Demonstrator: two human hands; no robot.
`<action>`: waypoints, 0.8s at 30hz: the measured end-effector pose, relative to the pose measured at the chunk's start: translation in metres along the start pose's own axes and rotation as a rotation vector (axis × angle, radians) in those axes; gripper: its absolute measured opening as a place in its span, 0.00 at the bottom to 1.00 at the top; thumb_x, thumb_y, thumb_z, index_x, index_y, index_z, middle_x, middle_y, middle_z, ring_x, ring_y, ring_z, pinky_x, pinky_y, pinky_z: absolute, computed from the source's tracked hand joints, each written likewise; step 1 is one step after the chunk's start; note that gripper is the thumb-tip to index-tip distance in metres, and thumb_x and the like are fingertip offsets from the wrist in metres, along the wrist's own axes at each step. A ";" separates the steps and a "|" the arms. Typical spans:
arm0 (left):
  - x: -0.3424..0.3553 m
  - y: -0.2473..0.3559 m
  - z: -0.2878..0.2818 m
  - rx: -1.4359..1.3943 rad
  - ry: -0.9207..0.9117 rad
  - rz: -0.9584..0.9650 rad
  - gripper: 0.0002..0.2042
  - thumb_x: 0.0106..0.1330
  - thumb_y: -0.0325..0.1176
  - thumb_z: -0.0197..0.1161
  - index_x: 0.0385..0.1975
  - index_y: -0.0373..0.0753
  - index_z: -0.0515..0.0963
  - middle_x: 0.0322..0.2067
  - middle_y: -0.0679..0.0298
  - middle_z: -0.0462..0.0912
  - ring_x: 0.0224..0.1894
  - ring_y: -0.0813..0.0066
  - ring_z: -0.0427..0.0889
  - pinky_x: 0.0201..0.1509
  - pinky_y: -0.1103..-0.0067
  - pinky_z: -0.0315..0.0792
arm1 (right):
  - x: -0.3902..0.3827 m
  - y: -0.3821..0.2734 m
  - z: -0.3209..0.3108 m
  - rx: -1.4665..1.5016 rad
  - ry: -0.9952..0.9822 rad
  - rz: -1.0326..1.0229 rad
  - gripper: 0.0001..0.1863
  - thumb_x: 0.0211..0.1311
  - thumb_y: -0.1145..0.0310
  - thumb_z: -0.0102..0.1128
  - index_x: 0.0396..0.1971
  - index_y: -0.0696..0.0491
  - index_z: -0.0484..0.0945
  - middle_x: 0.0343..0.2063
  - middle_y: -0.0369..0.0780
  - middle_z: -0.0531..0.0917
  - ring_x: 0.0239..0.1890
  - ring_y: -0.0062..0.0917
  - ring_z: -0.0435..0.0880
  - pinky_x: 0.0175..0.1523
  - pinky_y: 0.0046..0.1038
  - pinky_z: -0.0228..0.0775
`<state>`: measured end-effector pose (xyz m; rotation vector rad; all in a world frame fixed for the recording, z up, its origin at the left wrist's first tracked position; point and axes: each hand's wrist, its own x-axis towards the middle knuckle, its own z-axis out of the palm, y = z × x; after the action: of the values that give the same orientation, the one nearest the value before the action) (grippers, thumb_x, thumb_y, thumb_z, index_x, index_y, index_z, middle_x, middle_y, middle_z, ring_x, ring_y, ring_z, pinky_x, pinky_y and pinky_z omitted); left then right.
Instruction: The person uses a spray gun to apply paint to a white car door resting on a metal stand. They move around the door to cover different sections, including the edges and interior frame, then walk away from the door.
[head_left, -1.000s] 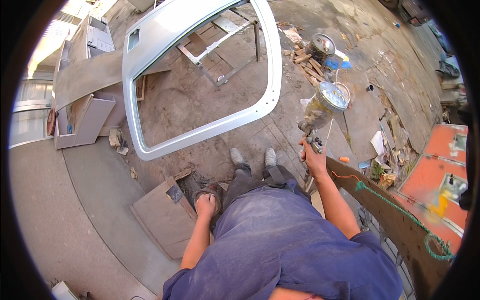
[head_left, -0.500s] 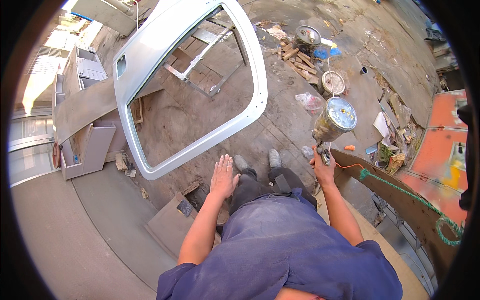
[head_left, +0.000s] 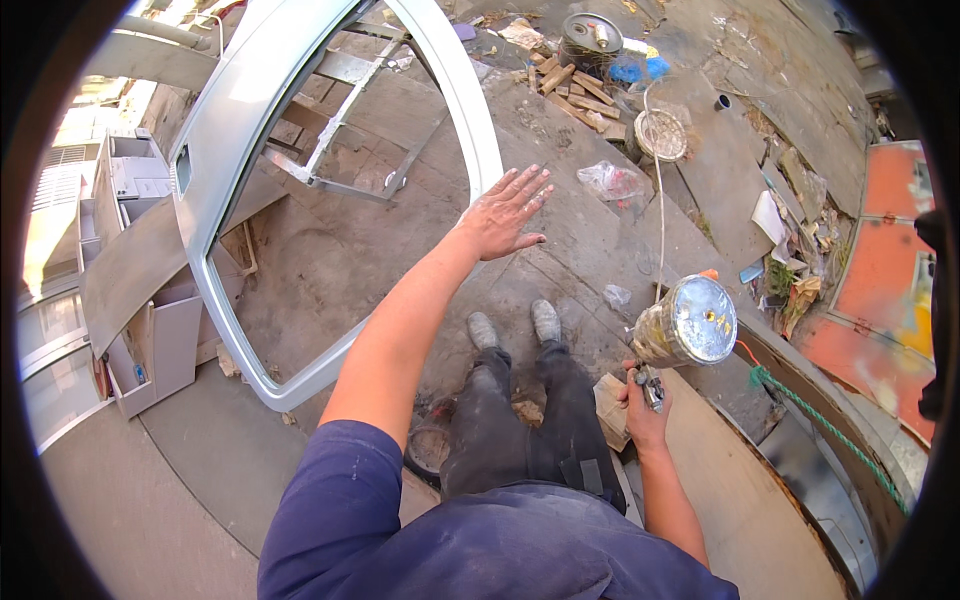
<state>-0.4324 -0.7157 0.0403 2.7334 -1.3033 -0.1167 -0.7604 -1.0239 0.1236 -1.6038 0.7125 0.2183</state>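
A silver-white vehicle door with a large window opening stands tilted at the left, in front of a metal stand. My left hand is stretched out flat beside the right edge of the door's window frame, palm down, holding nothing. Whether it touches the frame, I cannot tell. Down at the right, my right hand is closed around a spray gun. A paint-stained metal cup sits on top of the gun and hides part of it.
A pale hose runs along the ground near a dirty bucket. Wood scraps and a lidded drum lie beyond. Orange panels and a green rope are at right. Grey drawer units stand left.
My left hand has moved forward and right, up to the door frame's edge. The right hand with the spray gun sits lower in the view, which has shifted.
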 end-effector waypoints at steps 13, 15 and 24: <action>-0.144 0.239 -0.003 -0.750 -0.070 -0.086 0.22 0.79 0.45 0.65 0.60 0.31 0.83 0.65 0.48 0.83 0.70 0.48 0.78 0.75 0.60 0.73 | -0.010 -0.041 0.006 0.082 -0.025 -0.038 0.12 0.82 0.66 0.63 0.54 0.57 0.84 0.31 0.34 0.85 0.28 0.15 0.82 0.34 0.22 0.73; -0.185 0.248 -0.037 -0.763 -0.149 -0.323 0.19 0.78 0.42 0.65 0.57 0.34 0.85 0.58 0.49 0.87 0.63 0.48 0.83 0.68 0.60 0.78 | -0.007 -0.048 0.005 0.149 -0.005 -0.100 0.12 0.82 0.66 0.63 0.56 0.56 0.83 0.35 0.35 0.86 0.29 0.16 0.83 0.34 0.22 0.75; -0.282 0.188 -0.105 -0.498 0.059 -0.870 0.16 0.78 0.39 0.65 0.53 0.34 0.87 0.48 0.47 0.91 0.53 0.45 0.89 0.60 0.58 0.81 | 0.031 -0.065 -0.020 0.315 0.139 -0.183 0.09 0.79 0.65 0.67 0.47 0.52 0.78 0.31 0.30 0.82 0.26 0.15 0.80 0.28 0.24 0.71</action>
<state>-0.7421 -0.6066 0.1750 2.5905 0.0272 -0.3631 -0.7048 -1.0522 0.1648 -1.3799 0.6655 -0.1353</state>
